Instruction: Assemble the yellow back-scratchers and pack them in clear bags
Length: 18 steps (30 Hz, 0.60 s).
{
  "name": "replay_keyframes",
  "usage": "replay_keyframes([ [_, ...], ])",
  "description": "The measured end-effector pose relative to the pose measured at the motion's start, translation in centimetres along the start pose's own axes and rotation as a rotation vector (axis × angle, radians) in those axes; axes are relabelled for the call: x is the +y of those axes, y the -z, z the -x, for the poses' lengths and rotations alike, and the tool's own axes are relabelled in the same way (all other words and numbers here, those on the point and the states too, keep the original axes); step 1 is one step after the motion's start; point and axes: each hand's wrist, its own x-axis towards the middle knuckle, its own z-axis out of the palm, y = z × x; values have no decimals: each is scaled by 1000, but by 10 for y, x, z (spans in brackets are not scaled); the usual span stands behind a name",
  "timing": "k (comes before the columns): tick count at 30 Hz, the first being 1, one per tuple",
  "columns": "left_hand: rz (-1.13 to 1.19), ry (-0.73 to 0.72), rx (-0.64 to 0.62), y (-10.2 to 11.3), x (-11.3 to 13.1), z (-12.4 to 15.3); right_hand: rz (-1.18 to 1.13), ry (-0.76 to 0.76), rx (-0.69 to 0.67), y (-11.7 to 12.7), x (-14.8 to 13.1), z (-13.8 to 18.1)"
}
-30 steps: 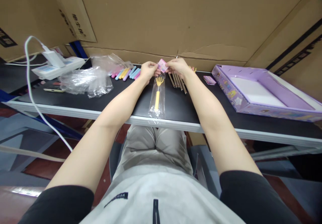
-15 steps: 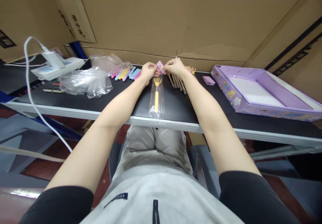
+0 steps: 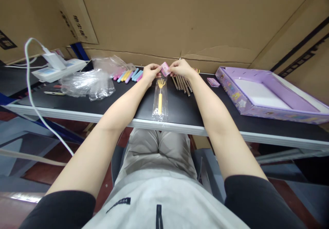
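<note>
Between my two hands a small pink printed card (image 3: 165, 69) is held up, tilted, above the table. My left hand (image 3: 151, 73) pinches its left edge, and my right hand (image 3: 180, 68) grips its right edge with the fingertips. Just below them a yellow hand-shaped back scratcher (image 3: 160, 100) lies in a clear plastic bag (image 3: 155, 110), claw end away from me. Beside my right hand rest several metal rods (image 3: 182, 84), their far ends partly hidden by the hand. To the left of my left hand lie several coloured handles (image 3: 128, 75) in pink, blue, yellow and purple.
Crumpled clear bags (image 3: 89, 83) lie on the left of the black table, near a white power strip (image 3: 60, 69) with a cable. On the right are a stack of pink cards (image 3: 213, 82) and a purple open box (image 3: 236, 102). Cardboard (image 3: 164, 20) walls the back.
The pink card has turned slightly and shifted a little to the right between my fingers. My right hand has moved slightly right; the bagged back scratcher has stayed put.
</note>
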Motion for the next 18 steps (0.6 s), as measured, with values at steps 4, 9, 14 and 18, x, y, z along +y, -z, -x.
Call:
replay_keyframes([
  [4, 11, -4, -15, 3, 3, 2, 12, -12, 13, -1, -1, 1],
  [9, 27, 21, -11, 5, 5, 3, 2, 4, 8, 2, -1, 3],
  [14, 86, 57, 10, 5, 3, 1, -8, 9, -5, 9, 0, 4],
  [18, 87, 76, 32, 4, 4, 0, -4, 16, -22, 11, 2, 4],
])
